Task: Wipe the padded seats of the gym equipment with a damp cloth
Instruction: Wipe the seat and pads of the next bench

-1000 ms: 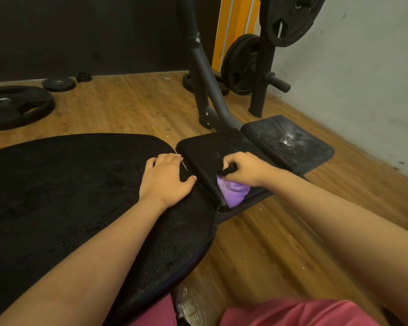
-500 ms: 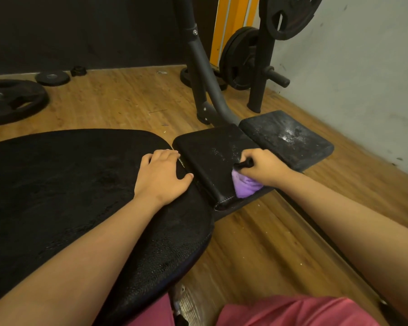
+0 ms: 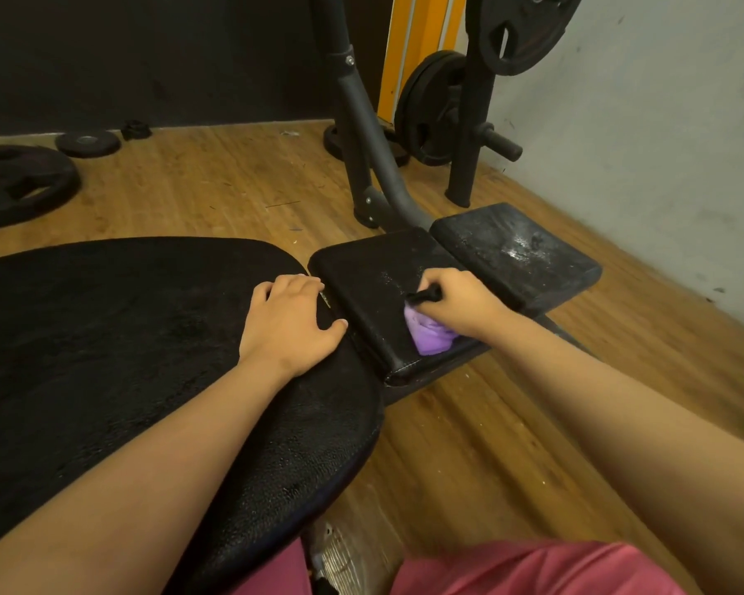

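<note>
The wide black textured bench (image 3: 125,358) adjoins, just beyond it, the smaller black rectangular padded seat (image 3: 361,289). Our left hand (image 3: 291,326) rests flat at the bench's far edge, fingers relaxed. Our right hand (image 3: 456,300) curls over the crumpled purple cloth (image 3: 430,339), pressing it onto the seat. We judge the cloth light, soft and limp, best held bunched under the palm.

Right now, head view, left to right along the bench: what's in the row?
In order: large black pad → left hand resting on it → middle pad → right hand gripping the purple cloth on that pad → dusty end pad.
</note>
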`<control>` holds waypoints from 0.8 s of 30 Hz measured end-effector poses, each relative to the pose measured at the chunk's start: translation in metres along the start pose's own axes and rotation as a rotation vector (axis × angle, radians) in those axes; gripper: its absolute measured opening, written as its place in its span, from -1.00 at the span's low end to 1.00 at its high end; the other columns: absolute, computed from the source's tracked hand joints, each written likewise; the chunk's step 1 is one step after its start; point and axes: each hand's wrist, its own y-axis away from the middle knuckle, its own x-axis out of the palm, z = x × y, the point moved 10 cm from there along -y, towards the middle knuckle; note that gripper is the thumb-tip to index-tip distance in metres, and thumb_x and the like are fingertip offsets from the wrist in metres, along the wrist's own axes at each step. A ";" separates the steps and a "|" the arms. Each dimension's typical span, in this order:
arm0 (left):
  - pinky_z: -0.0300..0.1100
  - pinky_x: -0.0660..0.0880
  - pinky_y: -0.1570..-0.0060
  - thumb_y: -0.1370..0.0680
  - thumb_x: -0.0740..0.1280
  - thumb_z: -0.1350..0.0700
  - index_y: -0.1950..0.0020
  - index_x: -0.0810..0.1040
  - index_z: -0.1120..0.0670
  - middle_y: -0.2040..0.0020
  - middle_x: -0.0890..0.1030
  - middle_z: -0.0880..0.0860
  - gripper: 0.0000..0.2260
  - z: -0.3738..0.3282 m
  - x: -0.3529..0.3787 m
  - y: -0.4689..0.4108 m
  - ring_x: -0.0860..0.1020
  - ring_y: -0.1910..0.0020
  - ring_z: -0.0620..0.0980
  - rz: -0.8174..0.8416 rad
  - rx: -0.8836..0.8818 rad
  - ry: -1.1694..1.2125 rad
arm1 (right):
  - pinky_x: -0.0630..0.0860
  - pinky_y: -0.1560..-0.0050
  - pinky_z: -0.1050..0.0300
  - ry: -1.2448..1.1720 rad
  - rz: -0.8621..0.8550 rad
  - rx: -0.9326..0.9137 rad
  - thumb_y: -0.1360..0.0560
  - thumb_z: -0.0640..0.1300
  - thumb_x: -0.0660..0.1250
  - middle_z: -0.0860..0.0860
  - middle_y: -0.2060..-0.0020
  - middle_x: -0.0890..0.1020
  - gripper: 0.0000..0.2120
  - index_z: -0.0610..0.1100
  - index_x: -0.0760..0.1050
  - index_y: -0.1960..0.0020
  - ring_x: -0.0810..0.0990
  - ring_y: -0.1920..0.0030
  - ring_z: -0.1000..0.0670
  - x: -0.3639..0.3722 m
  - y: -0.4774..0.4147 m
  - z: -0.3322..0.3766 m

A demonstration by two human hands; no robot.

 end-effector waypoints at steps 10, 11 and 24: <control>-0.09 0.13 -0.39 -0.52 0.23 -0.24 -0.41 0.41 0.02 -0.38 0.44 -0.04 -0.46 -0.001 -0.002 -0.001 0.28 -0.41 -0.08 -0.014 0.004 0.031 | 0.60 0.05 -0.08 0.061 -0.076 0.283 -0.50 -0.11 0.36 -0.12 0.17 0.63 -0.90 -0.14 0.52 0.08 0.63 0.12 -0.11 -0.036 -0.019 -0.063; -0.09 0.13 -0.39 -0.52 0.22 -0.25 -0.40 0.42 0.02 -0.37 0.45 -0.04 -0.47 -0.001 -0.002 -0.001 0.29 -0.41 -0.09 -0.017 -0.001 0.036 | 0.60 0.06 -0.03 0.016 -0.044 0.250 -0.50 -0.12 0.36 -0.10 0.19 0.64 -0.91 -0.15 0.53 0.09 0.63 0.15 -0.08 -0.029 -0.018 -0.051; -0.09 0.15 -0.37 -0.52 0.22 -0.25 -0.36 0.46 0.02 -0.33 0.48 -0.03 -0.49 -0.001 -0.005 -0.001 0.32 -0.39 -0.07 -0.025 -0.003 0.060 | 0.57 0.02 -0.06 0.155 0.032 0.236 -0.48 -0.11 0.37 -0.15 0.13 0.61 -0.88 -0.05 0.46 0.21 0.60 0.07 -0.16 -0.033 -0.035 -0.046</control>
